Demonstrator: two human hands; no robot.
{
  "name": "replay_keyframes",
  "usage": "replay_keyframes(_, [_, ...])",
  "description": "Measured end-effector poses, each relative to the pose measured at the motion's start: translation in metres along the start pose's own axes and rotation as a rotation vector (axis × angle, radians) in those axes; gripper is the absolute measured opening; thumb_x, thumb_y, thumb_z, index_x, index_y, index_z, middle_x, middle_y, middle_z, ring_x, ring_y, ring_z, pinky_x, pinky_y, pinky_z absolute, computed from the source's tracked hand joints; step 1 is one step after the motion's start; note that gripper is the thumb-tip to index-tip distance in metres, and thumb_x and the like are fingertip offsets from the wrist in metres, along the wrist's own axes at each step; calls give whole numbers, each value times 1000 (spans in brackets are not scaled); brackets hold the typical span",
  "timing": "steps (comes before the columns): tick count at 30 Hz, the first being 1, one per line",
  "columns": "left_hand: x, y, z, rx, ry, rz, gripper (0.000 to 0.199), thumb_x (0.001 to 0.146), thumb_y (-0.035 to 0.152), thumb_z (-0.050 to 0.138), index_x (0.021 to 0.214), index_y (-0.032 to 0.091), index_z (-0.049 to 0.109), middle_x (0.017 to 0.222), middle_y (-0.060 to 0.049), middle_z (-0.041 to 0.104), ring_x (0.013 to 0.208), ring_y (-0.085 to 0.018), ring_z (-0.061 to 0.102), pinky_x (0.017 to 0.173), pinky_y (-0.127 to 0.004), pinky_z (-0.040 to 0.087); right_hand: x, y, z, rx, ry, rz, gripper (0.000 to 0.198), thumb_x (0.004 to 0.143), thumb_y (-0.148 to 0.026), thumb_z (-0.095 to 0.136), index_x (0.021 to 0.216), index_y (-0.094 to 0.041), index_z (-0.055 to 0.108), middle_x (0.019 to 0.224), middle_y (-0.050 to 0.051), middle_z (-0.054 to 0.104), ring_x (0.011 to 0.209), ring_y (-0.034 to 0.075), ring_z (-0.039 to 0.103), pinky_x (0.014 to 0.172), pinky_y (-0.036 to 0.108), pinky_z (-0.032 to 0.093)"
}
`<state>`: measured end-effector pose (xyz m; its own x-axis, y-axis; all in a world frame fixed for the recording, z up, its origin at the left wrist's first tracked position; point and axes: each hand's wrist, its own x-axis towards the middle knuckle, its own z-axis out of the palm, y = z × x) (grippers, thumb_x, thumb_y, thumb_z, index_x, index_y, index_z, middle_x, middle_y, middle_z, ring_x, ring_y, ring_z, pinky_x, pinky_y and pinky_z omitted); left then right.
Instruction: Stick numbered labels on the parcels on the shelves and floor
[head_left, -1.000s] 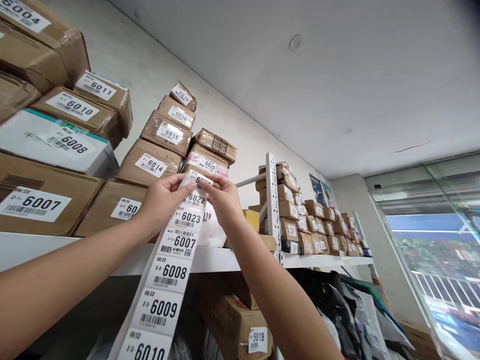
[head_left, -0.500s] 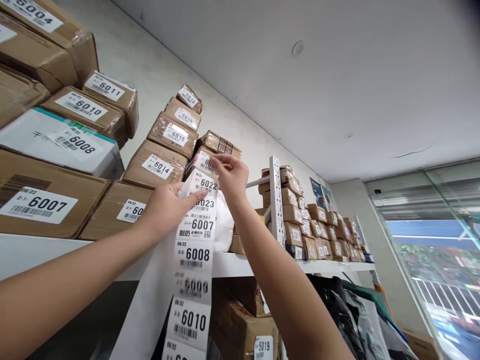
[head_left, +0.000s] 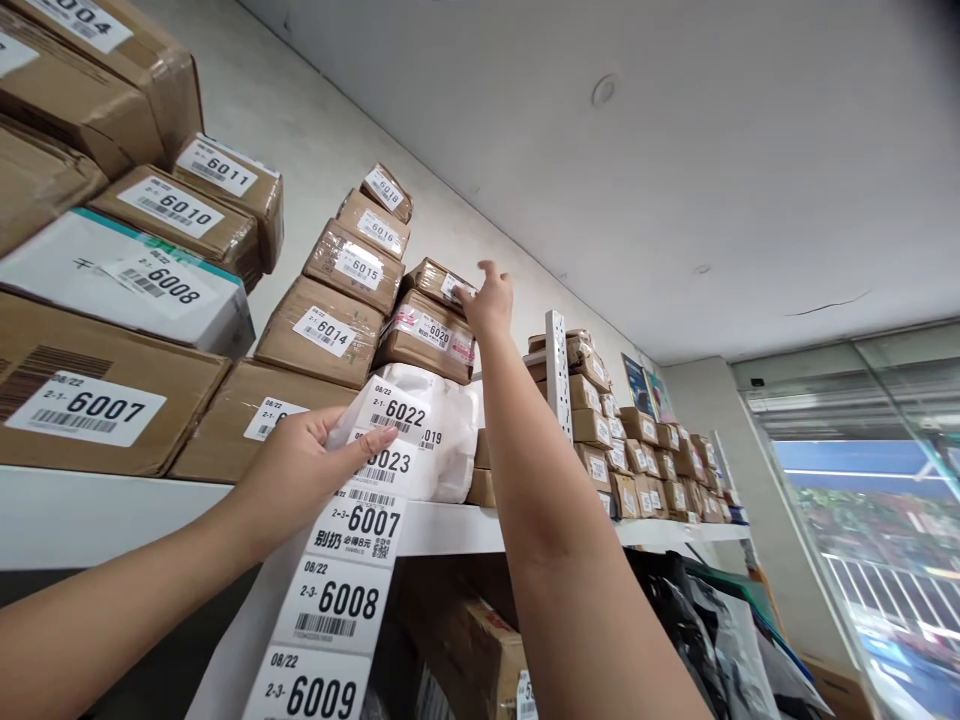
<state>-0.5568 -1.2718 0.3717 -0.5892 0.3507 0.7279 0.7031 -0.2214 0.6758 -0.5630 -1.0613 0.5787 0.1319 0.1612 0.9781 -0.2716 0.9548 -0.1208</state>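
Observation:
My left hand (head_left: 315, 460) pinches a long strip of numbered labels (head_left: 337, 600) between thumb and fingers. The label 6022 is at the strip's top, and white backing paper hangs behind it. My right hand (head_left: 491, 300) reaches up, fingers apart, to the small top carton (head_left: 433, 280). A fingertip touches a white label (head_left: 454, 288) on that carton's end; the label's number is partly covered. Below it lies a carton marked 6020 (head_left: 427, 335). Under that sits a white wrapped parcel (head_left: 454, 440), partly behind the strip.
Stacked labelled cartons (head_left: 322, 330) stand at left on a white shelf (head_left: 450, 530). A perforated upright (head_left: 558, 380) rises beside my right forearm, with more parcels (head_left: 637, 460) beyond. Below the shelf are a carton (head_left: 487, 640) and dark plastic bags (head_left: 675, 610).
My right hand has moved from the strip's top up to the top carton, where a white label now shows. My left hand has lowered slightly with the strip.

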Motion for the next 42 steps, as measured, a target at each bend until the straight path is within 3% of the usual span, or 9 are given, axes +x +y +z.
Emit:
replay_keyframes(5, [0,1,8,17,24,9,43,63,61,73,82,23,70,70,-3,73,60,-20,65,51,-27,51,-2,-2,-12,-37,-156,-61,16,75,-7,61,87,-17,64,96,7,60,92,21,58,88,37,43])
replay_keyframes(9, [-4,-1,14,45,34,54,44,66,64,69,67,21,63,56,0,62,51,-15,55,44,-23,42,-53,-21,-56,324,-218,-40,18,90,-28,52,94,-19,67,97,6,66,91,17,61,80,34,49])
replay_keyframes(13, [-20,-11,28,64,-53,38,48,71,69,60,68,21,61,57,0,58,50,-15,50,44,-24,38,-152,-31,-116,678,-708,7,22,80,-40,68,96,-25,70,96,4,70,82,16,65,60,28,52])
replay_keyframes(20, [-58,-36,88,13,-99,-105,47,68,64,65,93,24,66,87,-5,69,84,-25,62,73,-32,49,-266,5,-156,812,-375,488,15,73,-32,74,85,-26,68,74,1,68,63,14,62,55,28,50])
replay_keyframes(23, [-64,-42,114,33,-21,-125,45,68,67,62,69,22,59,62,1,59,59,-16,52,54,-26,42,-287,14,-161,826,-219,594,19,71,-36,75,81,-25,63,66,0,65,56,14,59,53,27,49])
replay_keyframes(27, [-61,-54,139,40,46,-127,55,72,69,55,53,21,36,47,7,31,47,-10,31,44,-22,26,-299,26,-166,628,-145,561,15,78,-36,69,77,-22,65,73,3,65,67,15,60,58,27,48])
replay_keyframes(31, [-52,-67,155,-42,-51,-136,47,62,61,70,60,20,46,54,5,46,51,-10,39,46,-21,30,-287,53,-160,547,-69,539,19,77,-37,67,74,-19,63,71,2,64,67,15,59,58,27,47])
replay_keyframes(37, [-46,-78,164,64,-56,-145,55,62,64,65,49,20,34,47,7,31,48,-8,29,48,-21,25,-253,107,-140,453,-14,474,17,78,-35,63,76,-18,65,74,3,65,70,16,58,66,29,48])
replay_keyframes(42, [-53,-73,158,82,-102,-101,48,69,64,60,60,16,59,58,1,54,58,-14,46,56,-23,36,-236,130,-133,211,-206,339,9,80,-27,62,77,-19,64,76,3,60,69,16,58,71,31,49])
